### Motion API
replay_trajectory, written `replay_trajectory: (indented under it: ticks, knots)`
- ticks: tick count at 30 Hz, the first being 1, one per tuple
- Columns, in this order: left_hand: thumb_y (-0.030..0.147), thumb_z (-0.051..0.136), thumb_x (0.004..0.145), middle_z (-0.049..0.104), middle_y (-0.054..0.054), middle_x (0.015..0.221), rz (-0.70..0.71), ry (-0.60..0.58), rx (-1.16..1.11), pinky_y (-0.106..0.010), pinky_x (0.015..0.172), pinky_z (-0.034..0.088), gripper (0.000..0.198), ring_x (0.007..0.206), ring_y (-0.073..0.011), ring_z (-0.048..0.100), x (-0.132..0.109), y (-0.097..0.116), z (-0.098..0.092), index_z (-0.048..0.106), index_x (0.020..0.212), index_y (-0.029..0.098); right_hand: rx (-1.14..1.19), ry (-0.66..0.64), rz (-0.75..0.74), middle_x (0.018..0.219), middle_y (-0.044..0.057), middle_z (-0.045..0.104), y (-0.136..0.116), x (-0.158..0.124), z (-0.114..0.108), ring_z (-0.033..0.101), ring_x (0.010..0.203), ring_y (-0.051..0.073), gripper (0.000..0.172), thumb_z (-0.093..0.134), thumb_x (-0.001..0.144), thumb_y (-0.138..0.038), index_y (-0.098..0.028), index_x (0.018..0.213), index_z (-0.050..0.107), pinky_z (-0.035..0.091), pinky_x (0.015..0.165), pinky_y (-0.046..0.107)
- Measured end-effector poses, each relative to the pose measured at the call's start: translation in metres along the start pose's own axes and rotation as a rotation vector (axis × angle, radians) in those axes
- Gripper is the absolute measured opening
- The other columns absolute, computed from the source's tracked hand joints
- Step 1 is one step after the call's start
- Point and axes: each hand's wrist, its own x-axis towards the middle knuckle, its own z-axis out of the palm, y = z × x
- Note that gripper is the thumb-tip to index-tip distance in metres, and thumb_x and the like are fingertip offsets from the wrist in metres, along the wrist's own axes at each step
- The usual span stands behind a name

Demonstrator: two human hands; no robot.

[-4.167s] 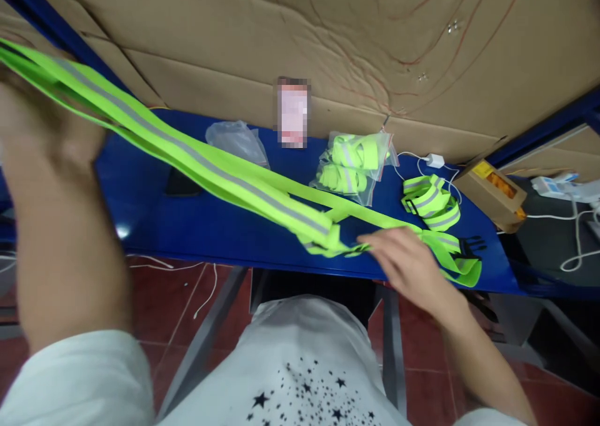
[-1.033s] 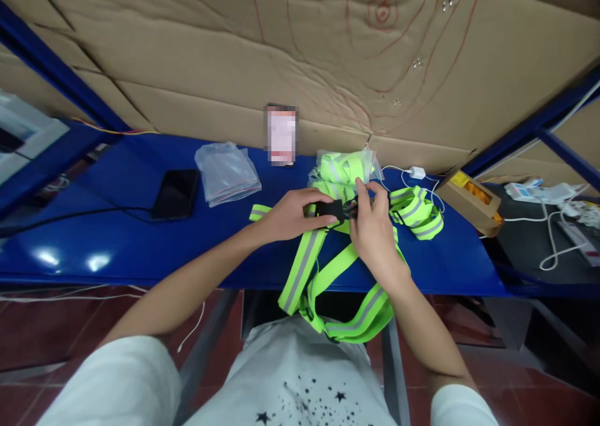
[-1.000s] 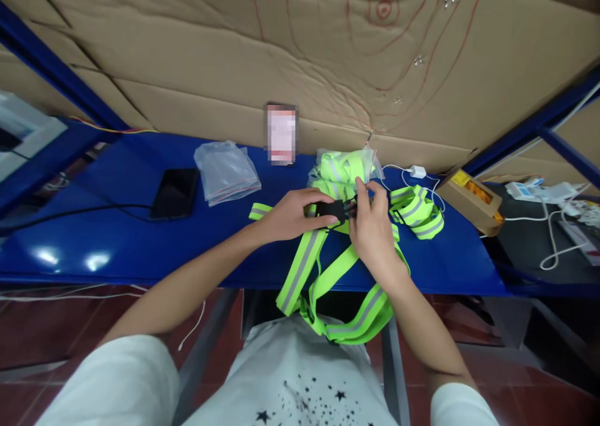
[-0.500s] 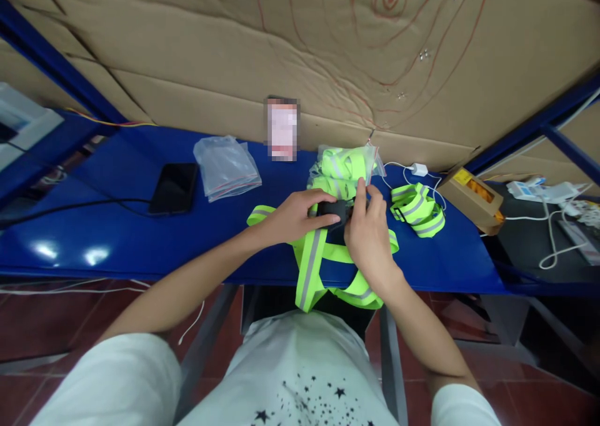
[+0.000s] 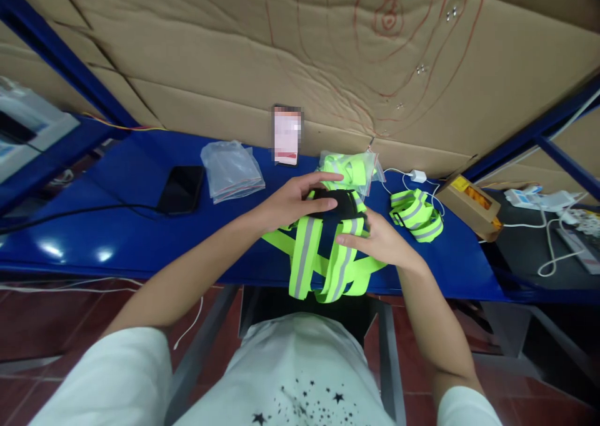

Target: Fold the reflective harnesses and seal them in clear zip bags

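Between my two hands, above the blue table (image 5: 126, 238), sits the black buckle (image 5: 345, 205) on the green straps (image 5: 305, 260). Its long axis runs crosswise, from the fingers of one hand toward those of the other; whether its halves are locked, I cannot tell. My left hand (image 5: 293, 202) is nearer: its thumb lies on the buckle's face, the index finger stretches above it, and the grip around it is narrow. My right hand (image 5: 383, 242) stands at the buckle's right end, slightly closer to my body. Its thumb crosses a strap there, holding it against fingers mostly hidden behind; how firmly, I cannot tell. From the buckle the straps drop toward my body, roughly square to its length. Beyond my fingertips lies a bagged strap (image 5: 349, 168). Right of my right hand, and apart from it, lies a loose coil (image 5: 416, 215); left of my left hand, clear bags (image 5: 233, 171).
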Motion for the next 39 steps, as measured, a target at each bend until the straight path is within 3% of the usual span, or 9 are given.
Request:
replay_trajectory:
  ticks: [3, 9, 11, 14, 17, 24, 26, 35, 39]
  knots:
    - [0.050, 0.081, 0.083, 0.070, -0.005, 0.105, 0.016, 0.049, -0.124, -0.031, 0.089, 0.051, 0.074, 0.098, -0.0202, 0.067, 0.009, -0.004, 0.004, 0.054, 0.146, 0.025, 0.146, 0.018, 0.033, 0.110, 0.005, 0.077, 0.003, 0.010, 0.001, 0.072, 0.106, 0.027, 0.035, 0.073, 0.089, -0.051, -0.021, 0.108, 0.073, 0.057, 0.098, 0.042]
    - [0.055, 0.089, 0.070, 0.053, -0.014, 0.150, 0.152, 0.100, -0.063, -0.044, 0.117, 0.037, 0.105, 0.141, -0.0321, 0.048, 0.021, -0.023, 0.001, 0.037, 0.157, 0.025, 0.532, 0.267, 0.204, 0.104, 0.005, 0.077, 0.008, 0.030, 0.000, 0.073, 0.100, 0.024, 0.045, 0.078, 0.081, -0.059, -0.023, 0.108, 0.071, 0.058, 0.094, 0.038]
    - [0.050, 0.091, 0.069, 0.060, -0.014, 0.143, 0.062, 0.046, 0.015, -0.045, 0.112, 0.043, 0.095, 0.133, -0.0331, 0.055, 0.021, -0.025, 0.001, 0.049, 0.149, 0.021, 0.605, 0.285, 0.239, 0.101, 0.004, 0.077, 0.012, 0.037, 0.000, 0.073, 0.095, 0.023, 0.049, 0.079, 0.079, -0.061, -0.024, 0.109, 0.069, 0.059, 0.090, 0.038]
    - [0.053, 0.079, 0.080, 0.075, -0.011, 0.108, -0.065, -0.056, 0.087, -0.040, 0.093, 0.053, 0.054, 0.105, -0.0290, 0.069, 0.019, -0.025, 0.003, 0.071, 0.115, 0.013, 0.510, 0.202, 0.192, 0.097, 0.003, 0.076, 0.018, 0.049, -0.002, 0.071, 0.095, 0.022, 0.041, 0.079, 0.080, -0.059, -0.023, 0.099, 0.072, 0.057, 0.094, 0.038]
    - [0.052, 0.070, 0.087, 0.076, -0.008, 0.092, -0.104, 0.002, 0.093, -0.035, 0.084, 0.055, 0.040, 0.091, -0.0247, 0.070, 0.019, -0.027, 0.004, 0.075, 0.092, 0.013, 0.357, 0.078, 0.144, 0.088, 0.003, 0.074, 0.026, 0.059, -0.006, 0.070, 0.091, 0.021, 0.035, 0.078, 0.082, -0.056, -0.021, 0.084, 0.073, 0.054, 0.098, 0.039]
    - [0.049, 0.075, 0.085, 0.077, -0.009, 0.114, -0.027, 0.175, -0.020, -0.039, 0.103, 0.051, 0.044, 0.114, -0.0293, 0.068, 0.019, -0.056, 0.005, 0.076, 0.113, 0.015, 0.563, -0.055, 0.187, 0.112, 0.004, 0.077, 0.053, 0.059, -0.001, 0.069, 0.113, 0.024, 0.037, 0.078, 0.084, -0.054, -0.025, 0.108, 0.077, 0.050, 0.109, 0.042]
    - [0.048, 0.080, 0.082, 0.074, -0.011, 0.123, -0.057, 0.138, -0.104, -0.041, 0.107, 0.049, 0.053, 0.122, -0.0312, 0.065, 0.017, -0.060, 0.010, 0.073, 0.123, 0.015, 0.579, -0.024, 0.204, 0.117, 0.003, 0.076, 0.056, 0.056, 0.003, 0.067, 0.119, 0.025, 0.039, 0.074, 0.087, -0.056, -0.027, 0.113, 0.077, 0.049, 0.113, 0.043]
    - [0.035, 0.095, 0.065, 0.073, -0.011, 0.128, -0.230, 0.066, -0.378, -0.048, 0.109, 0.048, 0.072, 0.127, -0.0340, 0.063, 0.009, -0.068, 0.022, 0.069, 0.130, 0.020, -0.079, 0.123, -0.054, 0.141, 0.007, 0.064, 0.057, 0.056, 0.019, 0.045, 0.146, 0.027, 0.052, 0.046, 0.100, -0.065, -0.028, 0.128, 0.070, 0.029, 0.127, 0.049]
    - [0.037, 0.095, 0.064, 0.074, -0.009, 0.126, -0.288, 0.155, -0.403, -0.049, 0.111, 0.048, 0.069, 0.125, -0.0337, 0.064, 0.006, -0.069, 0.027, 0.071, 0.127, 0.021, -0.172, 0.160, -0.039, 0.149, 0.012, 0.056, 0.050, 0.055, 0.009, 0.047, 0.143, 0.032, 0.062, 0.058, 0.092, -0.068, -0.027, 0.139, 0.063, 0.037, 0.120, 0.051]
